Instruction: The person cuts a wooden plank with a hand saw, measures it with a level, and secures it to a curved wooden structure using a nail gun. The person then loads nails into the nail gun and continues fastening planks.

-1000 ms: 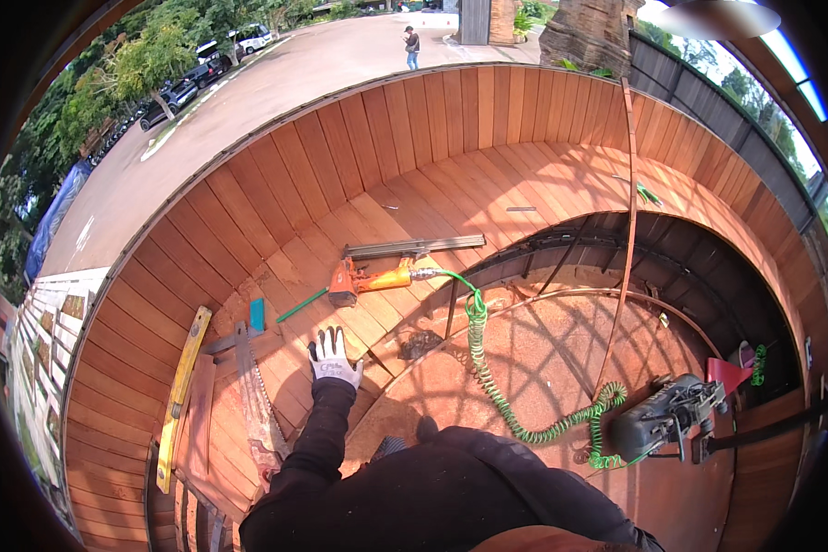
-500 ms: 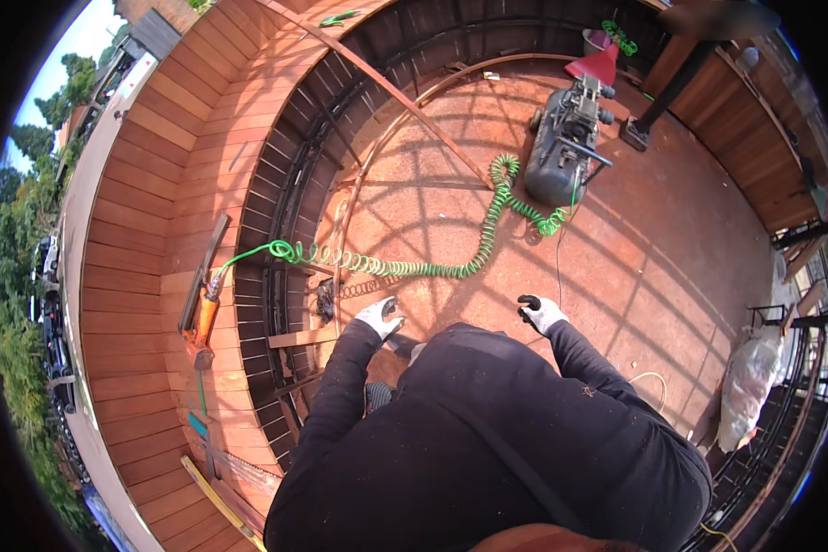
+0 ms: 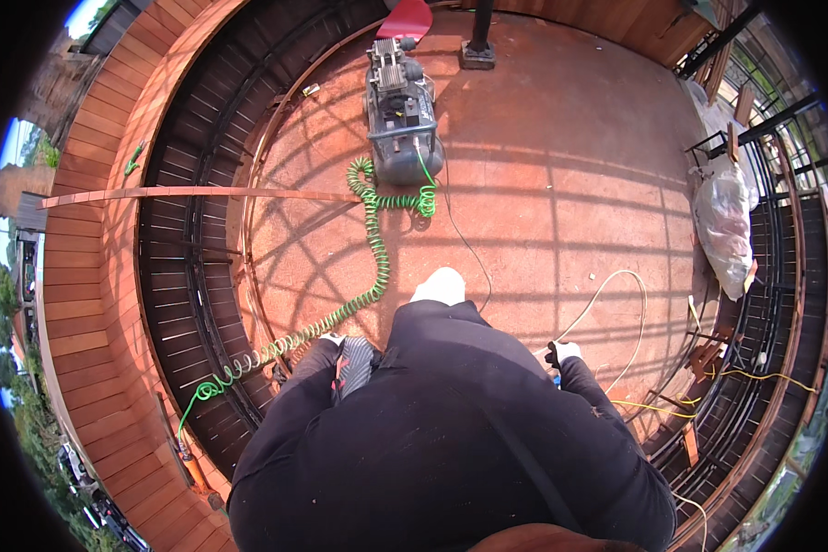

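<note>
Watching from afar, I judge the boarding only partly complete; the planked bench (image 3: pixel 75 342) at the frame's left looks covered, while dark curved framing (image 3: pixel 782 313) at the right shows bare, so what is left seems to lie there; the green coiled hose (image 3: pixel 381 267) runs from the compressor (image 3: pixel 407 166) at upper centre to an orange tool (image 3: pixel 198 477) at lower left; its coils look bright near the compressor, paler where they stretch; I see the white-gloved left hand (image 3: pixel 329 339) left of centre, beside the hose, too hidden to tell its opening or grip; the right hand (image 3: pixel 566 351), right of centre, has dark fingers partly bent beside a pale cable (image 3: pixel 645 299) looping across the floor; I cannot tell whether it holds anything.
</note>
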`<state>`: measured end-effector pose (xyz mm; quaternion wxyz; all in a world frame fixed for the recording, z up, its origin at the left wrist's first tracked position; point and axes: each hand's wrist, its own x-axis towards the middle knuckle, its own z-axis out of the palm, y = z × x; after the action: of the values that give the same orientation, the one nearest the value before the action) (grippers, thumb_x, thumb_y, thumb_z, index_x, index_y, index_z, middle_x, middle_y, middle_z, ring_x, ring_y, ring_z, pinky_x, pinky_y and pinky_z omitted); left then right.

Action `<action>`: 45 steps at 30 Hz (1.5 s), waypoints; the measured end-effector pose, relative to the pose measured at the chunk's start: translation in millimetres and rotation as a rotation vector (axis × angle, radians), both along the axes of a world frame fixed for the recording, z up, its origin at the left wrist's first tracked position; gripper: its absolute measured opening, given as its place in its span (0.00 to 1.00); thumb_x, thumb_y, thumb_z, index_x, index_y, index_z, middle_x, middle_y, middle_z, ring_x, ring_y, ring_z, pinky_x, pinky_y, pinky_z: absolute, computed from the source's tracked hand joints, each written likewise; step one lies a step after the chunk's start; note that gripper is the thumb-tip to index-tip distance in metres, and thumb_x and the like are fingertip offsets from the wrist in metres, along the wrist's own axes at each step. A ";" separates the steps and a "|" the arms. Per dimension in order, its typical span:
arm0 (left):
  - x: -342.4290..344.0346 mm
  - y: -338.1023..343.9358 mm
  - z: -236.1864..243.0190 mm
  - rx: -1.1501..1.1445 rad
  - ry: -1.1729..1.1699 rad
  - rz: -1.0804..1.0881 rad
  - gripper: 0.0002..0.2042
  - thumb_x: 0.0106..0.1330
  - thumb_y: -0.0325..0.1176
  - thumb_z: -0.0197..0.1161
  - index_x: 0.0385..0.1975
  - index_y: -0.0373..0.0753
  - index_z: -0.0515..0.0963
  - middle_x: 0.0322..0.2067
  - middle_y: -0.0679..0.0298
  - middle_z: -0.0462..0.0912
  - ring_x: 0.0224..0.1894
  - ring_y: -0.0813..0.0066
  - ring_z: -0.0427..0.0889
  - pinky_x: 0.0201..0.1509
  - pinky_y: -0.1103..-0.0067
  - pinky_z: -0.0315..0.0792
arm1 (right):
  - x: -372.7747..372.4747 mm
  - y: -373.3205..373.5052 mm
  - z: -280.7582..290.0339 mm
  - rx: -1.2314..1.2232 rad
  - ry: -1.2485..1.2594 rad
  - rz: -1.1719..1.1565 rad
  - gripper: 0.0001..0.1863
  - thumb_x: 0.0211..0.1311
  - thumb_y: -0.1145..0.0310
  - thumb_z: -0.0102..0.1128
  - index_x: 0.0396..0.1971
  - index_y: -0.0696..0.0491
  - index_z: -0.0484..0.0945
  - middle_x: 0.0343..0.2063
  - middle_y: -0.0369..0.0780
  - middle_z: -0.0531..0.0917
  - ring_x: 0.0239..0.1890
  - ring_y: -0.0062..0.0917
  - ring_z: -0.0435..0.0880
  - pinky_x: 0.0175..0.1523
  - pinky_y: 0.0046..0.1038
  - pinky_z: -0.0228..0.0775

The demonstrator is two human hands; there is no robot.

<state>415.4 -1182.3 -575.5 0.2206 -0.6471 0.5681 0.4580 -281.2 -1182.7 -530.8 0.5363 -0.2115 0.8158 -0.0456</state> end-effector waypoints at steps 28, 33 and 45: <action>-300.7 -803.9 107.1 0.032 0.670 0.112 0.17 0.67 0.52 0.60 0.35 0.43 0.85 0.27 0.66 0.86 0.25 0.76 0.81 0.28 0.76 0.74 | -189.3 -608.6 -146.0 0.217 0.209 0.810 0.26 0.61 0.43 0.50 0.39 0.50 0.85 0.40 0.44 0.87 0.48 0.37 0.85 0.52 0.36 0.74; -291.2 -919.5 162.9 -0.471 0.629 0.076 0.15 0.67 0.45 0.60 0.43 0.42 0.82 0.35 0.60 0.85 0.40 0.63 0.83 0.46 0.71 0.75 | -181.7 -823.5 -103.5 0.072 0.043 0.452 0.18 0.63 0.54 0.53 0.35 0.53 0.83 0.33 0.43 0.86 0.31 0.31 0.87 0.37 0.34 0.76; -139.6 -1073.7 99.2 -0.526 0.836 1.291 0.12 0.69 0.34 0.57 0.47 0.37 0.80 0.41 0.61 0.84 0.42 0.72 0.83 0.48 0.77 0.76 | 23.7 -1334.4 -5.7 -0.304 -0.089 0.969 0.07 0.66 0.69 0.57 0.39 0.54 0.80 0.29 0.39 0.82 0.29 0.26 0.81 0.34 0.30 0.78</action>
<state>275.9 -2256.1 -476.3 -0.4768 -0.6533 0.2075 0.5503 -257.5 -2517.1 -536.5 0.4932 -0.6392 0.5845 0.0812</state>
